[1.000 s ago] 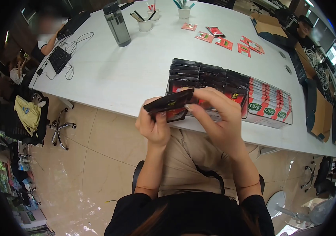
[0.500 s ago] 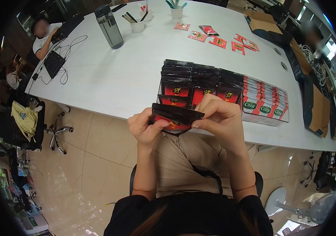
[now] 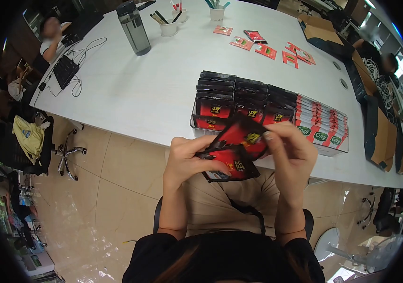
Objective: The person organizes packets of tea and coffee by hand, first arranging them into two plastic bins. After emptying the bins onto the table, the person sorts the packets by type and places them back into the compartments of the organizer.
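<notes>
My left hand is closed on a black and red G7 coffee sachet, its thumb lying across the front. A second coffee sachet overlaps it from above, tilted, and my right hand pinches its right edge. Both sachets are over my lap, just in front of the table edge. Behind them, a clear organizer holds rows of upright black and red coffee sachets. Red and white Cozy sachets fill its right part.
Loose red sachets lie farther back on the white table. A grey water bottle and cups of pens stand at the back. Opened cardboard boxes line the right side. A person sits at far left.
The sachets have spread apart: earlier they were stacked between both hands. Now the right hand has moved right with one tilted upward, while the left keeps the other lower.
</notes>
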`<state>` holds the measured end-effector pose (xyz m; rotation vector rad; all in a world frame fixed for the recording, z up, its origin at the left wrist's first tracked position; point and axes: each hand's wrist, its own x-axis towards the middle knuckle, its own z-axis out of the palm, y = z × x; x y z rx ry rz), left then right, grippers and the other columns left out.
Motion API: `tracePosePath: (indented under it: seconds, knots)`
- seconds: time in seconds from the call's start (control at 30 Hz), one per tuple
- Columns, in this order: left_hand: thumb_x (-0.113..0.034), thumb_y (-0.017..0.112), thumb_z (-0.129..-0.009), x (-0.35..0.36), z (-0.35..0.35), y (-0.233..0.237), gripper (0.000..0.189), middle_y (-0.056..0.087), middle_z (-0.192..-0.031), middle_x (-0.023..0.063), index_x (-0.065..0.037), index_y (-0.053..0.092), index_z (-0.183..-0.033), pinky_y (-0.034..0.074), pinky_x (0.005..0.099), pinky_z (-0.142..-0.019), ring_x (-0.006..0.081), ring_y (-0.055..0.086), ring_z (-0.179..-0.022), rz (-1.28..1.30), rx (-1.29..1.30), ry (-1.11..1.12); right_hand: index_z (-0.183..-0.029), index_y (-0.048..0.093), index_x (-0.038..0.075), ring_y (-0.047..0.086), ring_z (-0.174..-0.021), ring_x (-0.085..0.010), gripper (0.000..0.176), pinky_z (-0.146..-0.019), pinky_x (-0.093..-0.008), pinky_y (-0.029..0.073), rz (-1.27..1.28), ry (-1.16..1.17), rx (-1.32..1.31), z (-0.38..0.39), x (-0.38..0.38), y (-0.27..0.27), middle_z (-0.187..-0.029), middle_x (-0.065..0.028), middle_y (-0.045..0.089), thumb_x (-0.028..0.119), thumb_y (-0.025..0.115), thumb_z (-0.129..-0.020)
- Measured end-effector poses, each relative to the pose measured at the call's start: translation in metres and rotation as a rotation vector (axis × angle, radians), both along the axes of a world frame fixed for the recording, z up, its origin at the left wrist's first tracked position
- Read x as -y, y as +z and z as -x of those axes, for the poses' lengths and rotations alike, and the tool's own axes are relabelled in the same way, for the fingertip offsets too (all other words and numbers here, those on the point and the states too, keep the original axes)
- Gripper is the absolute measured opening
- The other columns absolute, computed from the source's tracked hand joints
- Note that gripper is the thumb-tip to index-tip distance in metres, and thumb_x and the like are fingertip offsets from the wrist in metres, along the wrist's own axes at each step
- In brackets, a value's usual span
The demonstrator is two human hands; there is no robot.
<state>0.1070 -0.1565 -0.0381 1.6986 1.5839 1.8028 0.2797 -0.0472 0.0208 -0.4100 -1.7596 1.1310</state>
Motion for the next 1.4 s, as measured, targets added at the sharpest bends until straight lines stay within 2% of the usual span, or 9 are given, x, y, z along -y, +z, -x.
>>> tracePosePath:
  seconds: [0.17, 0.27, 0.37, 0.6, 0.63, 0.8, 0.83, 1.13, 1.4]
  knots:
    - [-0.005, 0.087, -0.060, 0.004, 0.011, -0.019, 0.035, 0.068, -0.070, 0.0052, 0.005, 0.066, -0.087, 0.044, 0.0182, -0.052, 0.0059, 0.059, -0.058, -0.247, 0.306, 0.193, -0.103, 0.066, -0.002, 0.055, -0.070, -0.0041, 0.013, -0.057, -0.0180, 0.045, -0.054, -0.363, -0.134, -0.009, -0.021, 0.001, -0.089, -0.0034, 0.065, 0.002, 0.058, -0.093]
    - [-0.014, 0.073, -0.085, -0.012, 0.027, -0.031, 0.023, 0.063, -0.077, 0.0046, 0.002, 0.057, -0.090, 0.042, 0.0185, -0.051, 0.0041, 0.053, -0.058, -0.574, 0.441, 0.317, -0.105, 0.063, -0.002, 0.055, -0.068, -0.0053, 0.014, -0.057, -0.0186, 0.047, -0.207, -0.390, 0.006, -0.008, -0.037, -0.006, -0.088, -0.0038, 0.062, 0.005, 0.055, -0.096]
    - [-0.033, 0.052, -0.099, -0.027, 0.039, -0.032, 0.025, 0.058, -0.071, -0.0031, -0.008, 0.050, -0.096, 0.032, 0.0158, -0.037, -0.0002, 0.048, -0.049, -0.422, 0.474, 0.502, -0.099, 0.067, 0.002, 0.056, -0.070, -0.0072, 0.011, -0.059, -0.0215, 0.045, -0.063, -0.258, 0.237, 0.001, -0.035, -0.008, -0.089, -0.0053, 0.066, 0.003, 0.061, -0.090]
    - [-0.033, 0.044, -0.102, -0.033, 0.048, -0.033, 0.024, 0.057, -0.072, -0.0025, -0.011, 0.048, -0.094, 0.042, 0.0176, -0.047, 0.0036, 0.055, -0.058, -0.233, 0.680, 0.388, -0.107, 0.063, 0.009, 0.049, -0.112, -0.0294, 0.044, -0.092, -0.0399, 0.043, -0.597, -0.240, 0.580, 0.014, -0.041, 0.011, -0.126, -0.0096, 0.053, 0.007, 0.079, -0.066]
    - [-0.034, 0.042, -0.103, -0.031, 0.049, -0.033, 0.026, 0.060, -0.080, 0.0012, -0.011, 0.047, -0.093, 0.044, 0.0198, -0.053, 0.0072, 0.058, -0.069, -0.171, 0.673, 0.347, -0.123, 0.055, 0.012, 0.045, -0.121, -0.0334, 0.070, -0.097, -0.0432, 0.041, -0.674, -0.229, 0.667, 0.015, -0.044, 0.013, -0.134, -0.0103, 0.047, 0.011, 0.083, -0.059]
    - [-0.037, 0.031, -0.104, -0.030, 0.040, -0.012, 0.032, 0.057, -0.126, 0.0215, -0.011, 0.043, -0.091, 0.047, 0.0310, -0.082, 0.0260, 0.055, -0.119, -0.094, 0.786, 0.065, -0.144, 0.033, 0.012, 0.040, -0.129, -0.0359, 0.103, -0.107, -0.0458, 0.035, -0.761, -0.138, 0.893, 0.028, -0.053, 0.012, -0.139, -0.0155, 0.043, 0.017, 0.086, -0.057]
    - [-0.039, 0.033, -0.103, -0.022, 0.049, -0.014, 0.044, 0.045, -0.141, 0.0218, -0.003, 0.046, -0.124, 0.042, 0.0385, -0.102, 0.0309, 0.045, -0.132, -0.008, 0.775, -0.089, -0.147, 0.029, 0.011, 0.039, -0.130, -0.0360, 0.109, -0.109, -0.0468, 0.033, -0.784, -0.138, 0.936, 0.031, -0.053, 0.009, -0.140, -0.0169, 0.041, 0.019, 0.087, -0.056]
    - [-0.037, 0.039, -0.103, -0.019, 0.053, -0.021, 0.043, 0.053, -0.135, 0.0187, 0.000, 0.048, -0.122, 0.044, 0.0302, -0.093, 0.0217, 0.054, -0.120, 0.084, 0.733, -0.116, -0.149, 0.024, 0.011, 0.044, -0.123, -0.0300, 0.119, -0.112, -0.0541, 0.027, -0.737, -0.153, 1.002, 0.041, -0.054, 0.003, -0.128, -0.0119, 0.045, 0.024, 0.089, -0.051]
    - [-0.040, 0.031, -0.103, -0.026, 0.045, -0.016, 0.042, 0.058, -0.128, 0.0183, -0.006, 0.044, -0.124, 0.052, 0.0336, -0.084, 0.0245, 0.060, -0.114, 0.019, 0.771, 0.055, -0.146, 0.031, 0.007, 0.039, -0.130, -0.0327, 0.099, -0.112, -0.0571, 0.023, -0.744, -0.043, 0.912, 0.029, -0.065, 0.008, -0.138, -0.0141, 0.042, 0.032, 0.082, -0.065]
